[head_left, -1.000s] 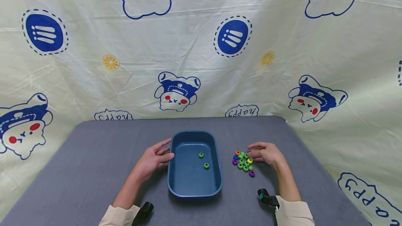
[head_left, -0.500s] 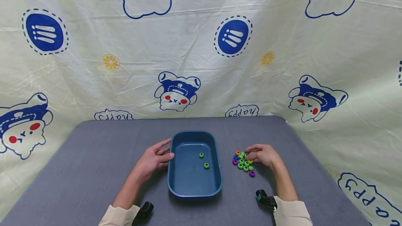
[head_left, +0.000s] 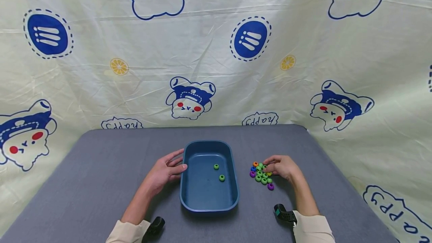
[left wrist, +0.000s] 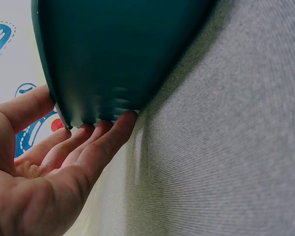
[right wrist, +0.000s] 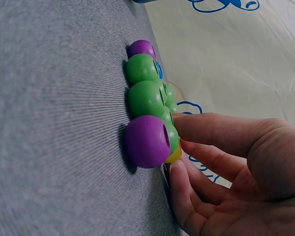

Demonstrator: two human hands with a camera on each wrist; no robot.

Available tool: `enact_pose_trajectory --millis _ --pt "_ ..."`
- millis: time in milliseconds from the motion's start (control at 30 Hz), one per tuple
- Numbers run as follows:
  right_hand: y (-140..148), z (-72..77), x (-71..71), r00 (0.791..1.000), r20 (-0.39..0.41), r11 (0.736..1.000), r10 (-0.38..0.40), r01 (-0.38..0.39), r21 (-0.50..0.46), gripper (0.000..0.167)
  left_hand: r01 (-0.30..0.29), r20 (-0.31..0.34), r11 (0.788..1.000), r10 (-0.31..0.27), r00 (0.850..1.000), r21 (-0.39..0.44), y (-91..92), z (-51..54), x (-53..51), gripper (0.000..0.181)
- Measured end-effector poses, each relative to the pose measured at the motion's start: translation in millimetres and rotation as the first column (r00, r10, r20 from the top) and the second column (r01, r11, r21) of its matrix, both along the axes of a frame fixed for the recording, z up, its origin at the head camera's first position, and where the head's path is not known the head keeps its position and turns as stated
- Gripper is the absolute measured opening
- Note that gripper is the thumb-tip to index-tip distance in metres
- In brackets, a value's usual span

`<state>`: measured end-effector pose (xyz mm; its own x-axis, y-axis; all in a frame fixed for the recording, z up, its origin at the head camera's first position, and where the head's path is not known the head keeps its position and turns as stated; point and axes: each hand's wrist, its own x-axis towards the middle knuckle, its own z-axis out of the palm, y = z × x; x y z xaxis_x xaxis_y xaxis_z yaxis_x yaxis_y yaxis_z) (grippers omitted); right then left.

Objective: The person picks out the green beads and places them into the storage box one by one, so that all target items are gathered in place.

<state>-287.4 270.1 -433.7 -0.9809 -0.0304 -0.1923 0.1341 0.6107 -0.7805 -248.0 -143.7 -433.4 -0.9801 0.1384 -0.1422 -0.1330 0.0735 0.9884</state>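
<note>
A blue rectangular tray (head_left: 209, 194) lies on the grey table, with two green beads (head_left: 221, 178) inside it. At its left side, my left hand (head_left: 163, 173) touches the rim with the thumb, and the fairly straight fingers (left wrist: 110, 135) rest against the outer wall. Right of the tray is a cluster of loose green beads (head_left: 258, 178) with a few of other colours. My right hand (head_left: 283, 166) reaches over the cluster's right edge, thumb and fingers bent around a green bead (head_left: 265, 167) near the yellow bead (right wrist: 175, 155). Whether they pinch it is hidden.
Purple beads (head_left: 270, 186), a blue bead (head_left: 253, 169) and an orange bead (head_left: 255, 164) lie in the same cluster. A patterned pale curtain (head_left: 216, 55) hangs behind the table's (head_left: 118, 153) far edge. Both wrists wear black straps with devices (head_left: 284, 213).
My right hand has moved slightly left and down onto the cluster's right edge, then stayed nearly still. The left hand and tray have not moved.
</note>
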Motion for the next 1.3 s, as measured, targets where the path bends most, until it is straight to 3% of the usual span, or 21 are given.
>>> enact_pose_trajectory --millis 567,900,1300 --pt "-0.1 2.7 0.0 0.999 -0.038 0.999 -0.015 0.014 -0.03 0.027 -0.004 -0.002 1.0 0.004 1.0 0.004 0.3 -1.1 0.0 0.059" --pt "-11.0 18.8 2.8 0.997 -0.07 0.999 -0.037 0.036 -0.016 0.023 -0.007 0.0 1.0 0.007 1.0 0.0 0.4 -1.4 -0.5 0.059" --pt "-31.6 34.5 11.0 0.991 -0.133 0.999 0.004 -0.01 -0.04 0.027 0.013 -0.004 1.0 -0.013 1.0 0.013 -0.3 -0.4 0.1 0.059"
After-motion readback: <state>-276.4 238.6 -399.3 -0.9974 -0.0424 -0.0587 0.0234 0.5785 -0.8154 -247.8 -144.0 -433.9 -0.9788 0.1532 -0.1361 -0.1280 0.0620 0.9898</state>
